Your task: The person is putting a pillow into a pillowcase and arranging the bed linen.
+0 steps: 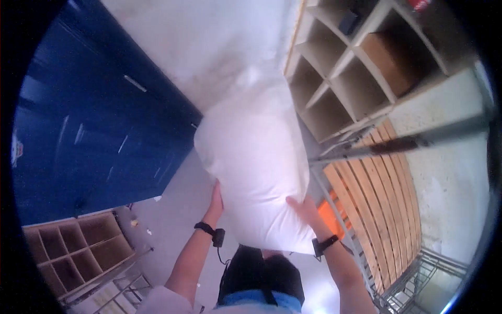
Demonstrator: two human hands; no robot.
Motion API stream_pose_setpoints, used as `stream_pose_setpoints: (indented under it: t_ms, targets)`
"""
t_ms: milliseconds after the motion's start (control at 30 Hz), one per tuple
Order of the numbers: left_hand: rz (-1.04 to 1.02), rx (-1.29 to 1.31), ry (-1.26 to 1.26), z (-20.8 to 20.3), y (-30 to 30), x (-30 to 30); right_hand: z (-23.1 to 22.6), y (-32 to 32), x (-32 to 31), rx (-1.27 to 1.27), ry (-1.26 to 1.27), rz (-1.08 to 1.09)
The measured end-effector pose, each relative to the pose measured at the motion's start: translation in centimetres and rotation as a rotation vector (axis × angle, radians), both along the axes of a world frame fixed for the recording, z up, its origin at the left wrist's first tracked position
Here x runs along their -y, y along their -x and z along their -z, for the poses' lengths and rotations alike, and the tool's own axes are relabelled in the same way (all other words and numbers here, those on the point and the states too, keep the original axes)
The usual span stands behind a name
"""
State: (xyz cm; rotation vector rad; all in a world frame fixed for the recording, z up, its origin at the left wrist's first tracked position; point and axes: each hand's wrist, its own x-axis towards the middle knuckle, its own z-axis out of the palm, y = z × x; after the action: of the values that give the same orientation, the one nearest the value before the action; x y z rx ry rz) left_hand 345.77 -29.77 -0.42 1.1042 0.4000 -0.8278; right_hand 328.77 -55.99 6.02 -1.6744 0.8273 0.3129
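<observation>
A plump white pillow point(256, 152) is held up in front of me, its long side running away from my body. On its left edge, my left hand point(216, 196) presses with the fingers mostly hidden behind the pillow. Opposite it, my right hand point(305, 209) grips the right edge, the thumb lying on the front of the fabric and the other fingers out of sight. Creases run across the pillow near my right thumb. Each wrist wears a black strap, and the left one carries a small black box point(218, 238) with a cable.
A dark blue cabinet point(104, 120) stands close on the left. Wooden cubbyhole shelves point(361, 78) are at the far right, a brown box point(389, 63) in one. To the right is a metal bed frame with wooden slats point(374, 204), an orange object point(334, 214) beneath. Another cubby shelf point(78, 251) sits lower left.
</observation>
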Motion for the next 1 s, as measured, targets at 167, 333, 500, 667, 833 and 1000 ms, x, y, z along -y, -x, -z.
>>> stream_pose_setpoints:
  t_ms: [167,333,500,667,833,1000]
  targets:
    - [0.159,0.031,-0.331,11.0,-2.4,2.1,10.4,-2.6,1.5,-0.075,0.029,0.152]
    - [0.237,0.094,-0.406,16.2,-5.9,6.1,19.4,-5.5,2.4,-0.208,0.022,0.224]
    - [0.329,0.197,-0.433,21.0,-10.2,9.7,25.1,-7.6,4.5,-0.180,-0.004,0.395]
    - [0.413,0.398,-0.555,27.3,-14.0,11.4,32.4,-9.3,7.0,-0.102,0.122,0.331]
    - [0.576,0.657,-0.730,32.2,-14.6,12.8,37.0,-10.4,9.4,-0.379,0.052,0.205]
    - [0.378,0.518,-0.520,33.8,-13.5,12.8,37.4,-11.0,7.2,-0.266,-0.034,0.252]
